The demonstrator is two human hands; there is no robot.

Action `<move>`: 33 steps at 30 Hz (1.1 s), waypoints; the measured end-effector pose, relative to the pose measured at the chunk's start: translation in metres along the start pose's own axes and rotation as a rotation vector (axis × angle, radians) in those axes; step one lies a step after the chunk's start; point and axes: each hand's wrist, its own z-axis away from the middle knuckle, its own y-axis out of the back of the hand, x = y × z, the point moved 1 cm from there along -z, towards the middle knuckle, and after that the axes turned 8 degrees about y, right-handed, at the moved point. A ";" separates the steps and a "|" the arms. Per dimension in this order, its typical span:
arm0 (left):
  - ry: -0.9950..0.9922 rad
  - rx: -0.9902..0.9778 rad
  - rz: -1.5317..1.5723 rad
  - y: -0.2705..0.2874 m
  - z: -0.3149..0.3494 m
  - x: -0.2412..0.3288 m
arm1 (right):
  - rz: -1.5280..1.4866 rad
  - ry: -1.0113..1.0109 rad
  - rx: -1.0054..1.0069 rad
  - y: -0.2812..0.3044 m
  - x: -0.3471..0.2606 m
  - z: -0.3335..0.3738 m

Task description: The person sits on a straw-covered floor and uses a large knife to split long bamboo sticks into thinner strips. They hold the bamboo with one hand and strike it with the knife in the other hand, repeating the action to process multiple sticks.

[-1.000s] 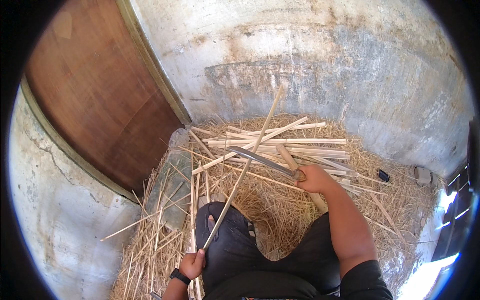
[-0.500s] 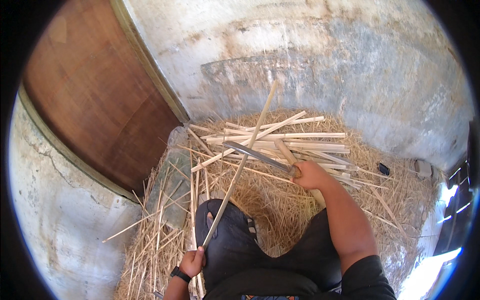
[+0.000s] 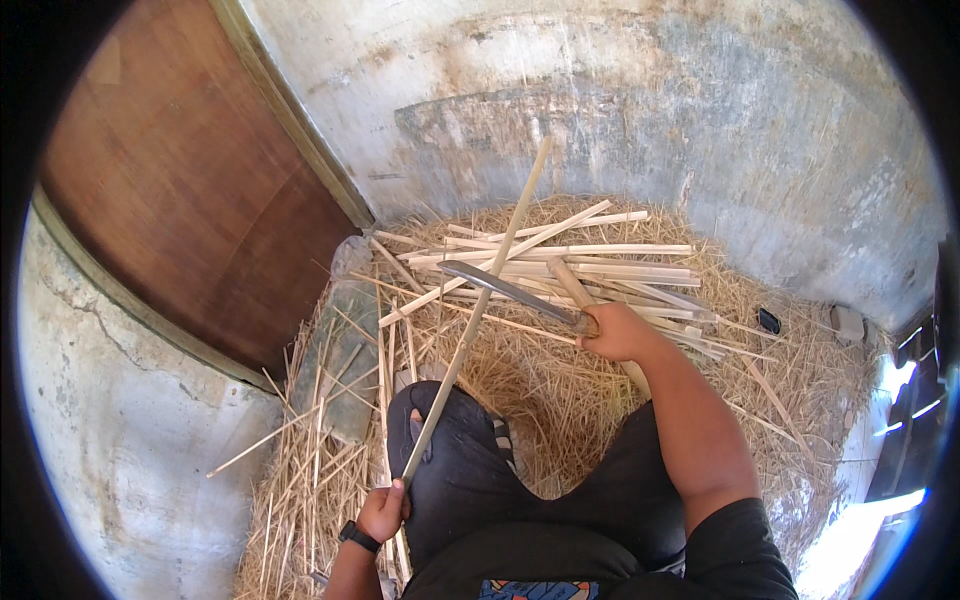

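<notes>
My left hand, low beside my left knee, is closed around the lower end of a long bamboo strip. The strip slants up and away over my thigh toward the wall. In my right hand is the handle of a machete, its curved blade pointing left. The blade crosses the strip near its middle; whether they touch I cannot tell. Beneath my right hand runs a thicker wooden stick, partly hidden by the hand and blade.
Several pale split strips lie piled ahead on straw-like shavings. More thin slivers are strewn at the left, by a greyish slab. A brown door and a stained wall enclose the spot. A small black object lies right.
The whole view has shifted slightly, with the scene sitting a bit higher in the picture. Both hands keep their holds, and the machete still crosses the bamboo strip.
</notes>
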 end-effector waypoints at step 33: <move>0.012 0.009 0.032 -0.001 -0.001 -0.007 | -0.017 -0.003 -0.036 -0.004 -0.008 -0.001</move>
